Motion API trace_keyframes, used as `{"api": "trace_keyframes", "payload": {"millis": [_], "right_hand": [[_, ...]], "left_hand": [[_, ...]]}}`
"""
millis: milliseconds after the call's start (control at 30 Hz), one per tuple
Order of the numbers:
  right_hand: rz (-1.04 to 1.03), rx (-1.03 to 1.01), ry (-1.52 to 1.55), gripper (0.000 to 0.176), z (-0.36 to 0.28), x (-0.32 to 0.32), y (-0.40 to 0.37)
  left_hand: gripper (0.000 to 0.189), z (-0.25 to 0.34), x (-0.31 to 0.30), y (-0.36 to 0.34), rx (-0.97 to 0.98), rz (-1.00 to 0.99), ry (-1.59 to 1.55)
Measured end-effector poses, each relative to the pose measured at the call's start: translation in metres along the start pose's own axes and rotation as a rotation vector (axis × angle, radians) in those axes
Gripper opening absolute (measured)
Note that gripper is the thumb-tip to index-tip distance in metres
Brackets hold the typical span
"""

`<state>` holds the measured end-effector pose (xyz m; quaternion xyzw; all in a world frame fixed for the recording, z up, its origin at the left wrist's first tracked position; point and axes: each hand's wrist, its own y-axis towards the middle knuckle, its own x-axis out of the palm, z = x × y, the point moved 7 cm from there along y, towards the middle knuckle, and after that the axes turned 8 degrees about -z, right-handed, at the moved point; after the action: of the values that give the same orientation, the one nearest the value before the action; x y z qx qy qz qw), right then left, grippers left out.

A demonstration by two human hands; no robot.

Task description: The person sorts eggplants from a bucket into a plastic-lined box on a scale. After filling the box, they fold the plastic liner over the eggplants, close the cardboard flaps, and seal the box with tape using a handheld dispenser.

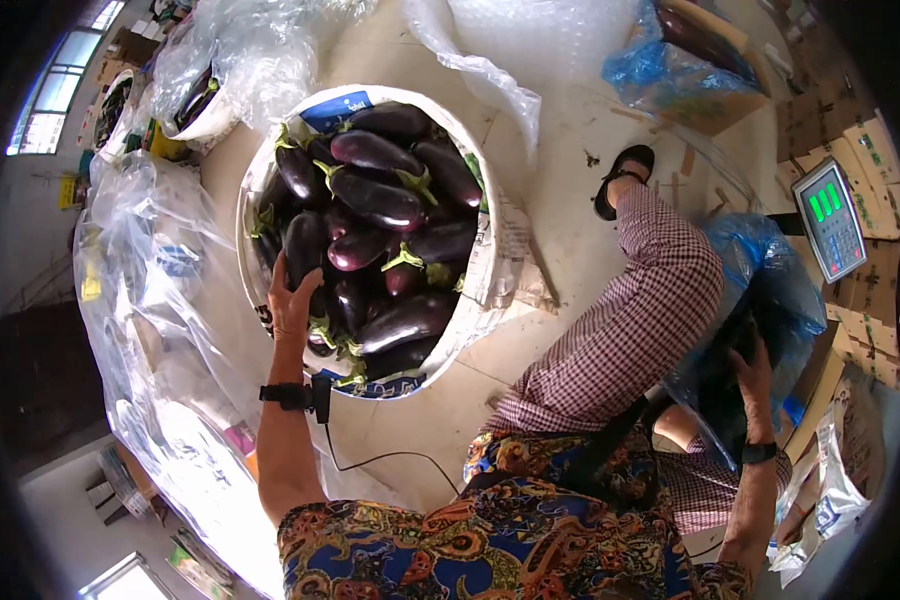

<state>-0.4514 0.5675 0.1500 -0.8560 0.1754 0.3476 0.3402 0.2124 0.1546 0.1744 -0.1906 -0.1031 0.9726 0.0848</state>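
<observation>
A round tub (244, 220) with a white sack-like lining is heaped with glossy dark purple eggplants (378, 198), several with green stems. At its left side, my left hand (295, 303) has its thumb and fingers around an eggplant (305, 245) on top of the heap. On the right, my right hand (753, 378) reaches into a blue plastic bag (795, 280) lining a box. Its fingers curve against something dark in the bag's shadow; I cannot make out what it is.
Right of the bag stands a digital scale display (830, 220) with green digits, before stacked cardboard (875, 160). Another box (740, 110) with blue plastic holds an eggplant. Clear plastic sheeting (160, 320) lies left of the tub. A cable (390, 455) runs from my left wrist strap.
</observation>
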Motion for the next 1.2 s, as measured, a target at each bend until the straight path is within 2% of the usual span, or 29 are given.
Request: {"api": "trace_keyframes", "payload": {"millis": [67,133,200,267,300,367,400,433,467,533,567,667,733,867,933,967,1033,1067,1133,1200], "right_hand": [[-0.017,0.016,-0.032,0.069,-0.001,-0.002,-0.002],[-0.050,0.151,-0.064,0.070,0.003,-0.001,-0.005],[-0.055,0.104,-0.048,0.070,0.028,0.000,-0.003],[-0.059,0.059,-0.034,0.070,0.033,-0.001,-0.005],[-0.063,0.072,-0.005,0.069,0.012,-0.002,-0.007],[-0.070,0.083,0.026,0.069,0.003,0.000,-0.006],[-0.085,0.071,0.040,0.069,0.008,0.002,-0.003],[-0.093,0.059,0.056,0.068,0.009,0.003,-0.001],[-0.091,0.062,0.056,0.068,0.004,0.003,-0.003],[-0.039,-0.042,0.016,0.068,-0.024,-0.001,-0.012],[-0.036,-0.035,0.016,0.068,-0.022,-0.002,-0.013],[-0.027,-0.077,0.040,0.067,-0.010,0.000,-0.007],[-0.007,-0.036,0.037,0.067,0.005,-0.001,-0.008],[-0.089,0.030,0.053,0.065,0.010,0.004,0.002],[-0.006,0.060,-0.022,0.064,-0.014,-0.002,-0.005],[0.001,0.059,-0.019,0.064,-0.006,-0.002,-0.004],[0.014,-0.058,-0.012,0.063,0.008,-0.002,-0.003],[0.019,-0.053,-0.012,0.063,0.009,-0.003,-0.006],[0.026,-0.013,-0.062,0.065,0.009,-0.003,-0.010],[0.018,-0.021,-0.060,0.066,0.012,-0.003,-0.009]], "left_hand": [[0.077,-0.014,-0.004,0.004,-0.036,0.001,-0.020],[0.077,-0.032,-0.022,0.008,0.038,0.076,0.266],[0.074,-0.031,-0.021,-0.001,0.069,0.118,0.377],[0.070,-0.010,-0.012,-0.016,0.308,0.318,1.081],[0.072,0.008,0.006,-0.025,0.399,0.247,1.006],[0.077,0.007,0.049,-0.039,0.452,-0.175,0.884],[0.081,-0.029,0.066,-0.049,0.385,-0.394,0.697],[0.083,-0.025,0.094,-0.064,0.294,-0.545,0.862],[0.086,-0.033,0.108,-0.074,0.211,-0.592,0.849],[0.094,-0.067,0.114,-0.071,0.155,-0.521,1.061],[0.094,-0.069,0.114,-0.068,0.159,-0.528,1.061],[0.092,-0.065,0.101,-0.057,0.170,-0.553,0.917],[0.085,-0.054,0.084,-0.047,0.081,-0.516,0.654],[0.068,0.001,0.062,-0.052,-0.410,-0.536,-0.230],[0.064,0.013,0.061,-0.050,-0.361,-0.498,-0.293],[0.064,0.012,0.062,-0.047,-0.335,-0.477,-0.310],[0.065,0.000,0.068,-0.042,-0.281,-0.438,-0.344],[0.065,-0.007,0.069,-0.042,-0.280,-0.445,-0.345],[0.065,-0.024,0.074,-0.047,-0.394,-0.524,-0.521],[0.066,-0.018,0.079,-0.048,-0.388,-0.525,-0.521]]}}
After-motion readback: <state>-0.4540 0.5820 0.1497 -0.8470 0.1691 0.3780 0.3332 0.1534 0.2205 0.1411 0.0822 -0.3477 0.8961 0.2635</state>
